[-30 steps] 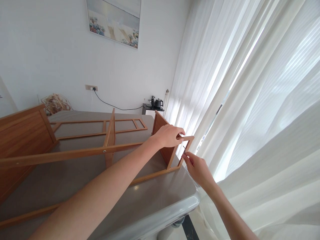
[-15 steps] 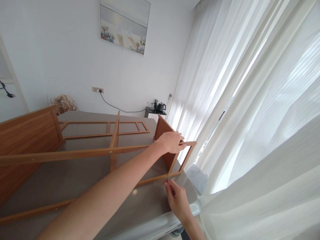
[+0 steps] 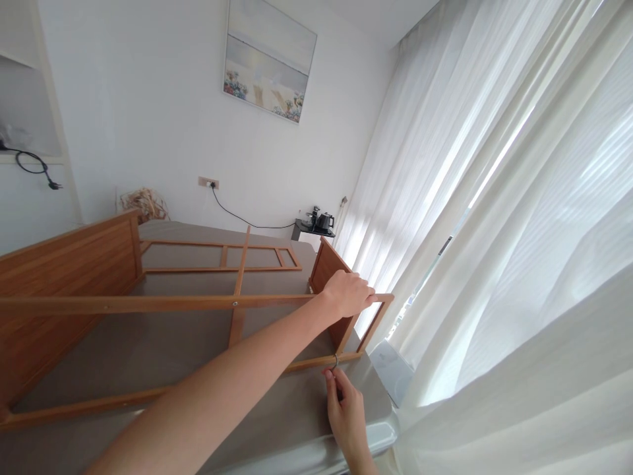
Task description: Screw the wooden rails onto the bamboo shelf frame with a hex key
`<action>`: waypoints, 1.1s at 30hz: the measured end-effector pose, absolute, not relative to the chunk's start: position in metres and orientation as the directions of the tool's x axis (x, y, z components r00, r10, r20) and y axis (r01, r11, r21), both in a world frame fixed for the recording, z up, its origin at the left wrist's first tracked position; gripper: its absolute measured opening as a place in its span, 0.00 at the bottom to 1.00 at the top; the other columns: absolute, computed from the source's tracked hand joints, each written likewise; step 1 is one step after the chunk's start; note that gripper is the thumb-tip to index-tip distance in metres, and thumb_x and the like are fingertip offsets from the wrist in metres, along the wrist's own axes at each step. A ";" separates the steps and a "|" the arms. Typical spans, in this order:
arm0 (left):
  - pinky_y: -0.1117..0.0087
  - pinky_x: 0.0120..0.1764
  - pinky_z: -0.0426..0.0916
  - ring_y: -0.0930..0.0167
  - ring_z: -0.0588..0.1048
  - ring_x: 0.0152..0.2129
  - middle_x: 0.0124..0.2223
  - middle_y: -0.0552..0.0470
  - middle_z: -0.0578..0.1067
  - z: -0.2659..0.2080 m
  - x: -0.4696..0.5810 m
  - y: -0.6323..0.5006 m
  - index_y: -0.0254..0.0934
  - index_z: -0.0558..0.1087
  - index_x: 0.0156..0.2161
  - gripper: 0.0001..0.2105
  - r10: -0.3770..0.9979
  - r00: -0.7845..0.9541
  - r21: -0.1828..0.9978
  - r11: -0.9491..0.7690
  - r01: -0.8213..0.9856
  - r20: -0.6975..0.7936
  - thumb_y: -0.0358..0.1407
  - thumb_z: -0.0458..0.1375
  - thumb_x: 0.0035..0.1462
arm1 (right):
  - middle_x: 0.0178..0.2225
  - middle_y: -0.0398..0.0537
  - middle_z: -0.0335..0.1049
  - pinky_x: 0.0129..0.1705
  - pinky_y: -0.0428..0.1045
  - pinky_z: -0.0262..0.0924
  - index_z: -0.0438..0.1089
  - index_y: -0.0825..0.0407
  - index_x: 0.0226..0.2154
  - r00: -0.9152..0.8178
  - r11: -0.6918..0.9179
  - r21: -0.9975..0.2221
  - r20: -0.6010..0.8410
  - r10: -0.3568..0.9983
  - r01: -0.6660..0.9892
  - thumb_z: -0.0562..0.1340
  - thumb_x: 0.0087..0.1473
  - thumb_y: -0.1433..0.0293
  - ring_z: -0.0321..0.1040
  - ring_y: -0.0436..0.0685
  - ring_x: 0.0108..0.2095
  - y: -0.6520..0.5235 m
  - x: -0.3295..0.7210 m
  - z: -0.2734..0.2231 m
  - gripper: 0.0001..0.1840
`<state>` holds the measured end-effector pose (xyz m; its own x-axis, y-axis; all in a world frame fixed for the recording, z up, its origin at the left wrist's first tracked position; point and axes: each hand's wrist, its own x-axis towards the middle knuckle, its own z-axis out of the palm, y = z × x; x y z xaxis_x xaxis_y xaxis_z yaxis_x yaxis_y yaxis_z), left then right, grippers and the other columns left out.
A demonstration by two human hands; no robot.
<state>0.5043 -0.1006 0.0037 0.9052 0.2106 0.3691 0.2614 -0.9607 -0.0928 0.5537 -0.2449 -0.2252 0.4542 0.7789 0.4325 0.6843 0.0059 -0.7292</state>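
A wooden shelf frame (image 3: 173,303) lies on its side on the table, with slatted boards standing up between its rails. My left hand (image 3: 349,293) reaches across and is wrapped over the upper rail near the right end, beside the end board (image 3: 322,264). Lower down, my right hand (image 3: 345,402) pinches a thin bent metal hex key (image 3: 337,361). Its tip meets the lower rail (image 3: 314,363) close to where the end board joins it. The screw or hole at that tip is too small to make out.
Under the frame is a table with a glossy grey-brown top (image 3: 198,349). A separate ladder-like wooden frame (image 3: 262,268) lies at the back. White curtains (image 3: 469,264) hang close on the right. A black kettle (image 3: 325,221) stands on a small stand beyond the table.
The view has turned slightly, so the scene sits further right and lower. Both hands keep their places on the frame; the hex key appears at a slightly different angle.
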 end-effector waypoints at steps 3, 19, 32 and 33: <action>0.63 0.38 0.70 0.58 0.75 0.49 0.51 0.42 0.78 0.002 0.505 -0.102 0.38 0.75 0.51 0.21 0.212 0.910 -0.133 -0.953 0.274 0.356 0.41 0.41 0.72 | 0.20 0.37 0.57 0.26 0.45 0.49 0.63 0.48 0.26 0.481 -0.011 -0.711 0.463 0.744 0.703 0.52 0.66 0.52 0.51 0.50 0.21 -0.245 0.553 -0.229 0.23; 0.66 0.43 0.70 0.67 0.79 0.30 0.30 0.50 0.82 -0.074 0.341 -0.166 0.41 0.81 0.33 0.22 0.291 0.866 0.437 -0.894 0.096 0.406 0.46 0.48 0.70 | 0.21 0.45 0.69 0.27 0.48 0.55 0.71 0.47 0.31 0.521 -0.103 -0.624 0.538 0.663 0.775 0.50 0.66 0.49 0.63 0.56 0.21 -0.247 0.546 -0.230 0.25; 0.68 0.46 0.76 0.66 0.81 0.39 0.39 0.59 0.83 -0.184 0.182 -0.137 0.55 0.80 0.39 0.14 0.795 0.459 0.752 -0.568 0.334 0.397 0.45 0.50 0.66 | 0.20 0.43 0.68 0.27 0.49 0.56 0.66 0.44 0.28 0.598 -0.188 -0.660 0.476 0.645 0.727 0.49 0.65 0.47 0.68 0.59 0.22 -0.237 0.497 -0.230 0.25; 0.67 0.47 0.76 0.65 0.81 0.41 0.41 0.58 0.82 -0.184 0.176 -0.133 0.55 0.80 0.39 0.15 0.789 0.434 0.728 -0.591 0.347 0.434 0.43 0.50 0.66 | 0.20 0.42 0.66 0.27 0.48 0.57 0.65 0.45 0.26 0.555 -0.141 -0.661 0.473 0.684 0.737 0.49 0.65 0.47 0.66 0.57 0.21 -0.235 0.484 -0.231 0.25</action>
<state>0.1761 -0.1333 -0.1844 0.4337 0.7895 0.4343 0.3472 -0.5912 0.7280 0.4842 -0.2348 -0.2307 0.5550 0.6840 0.4734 0.7372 -0.1406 -0.6609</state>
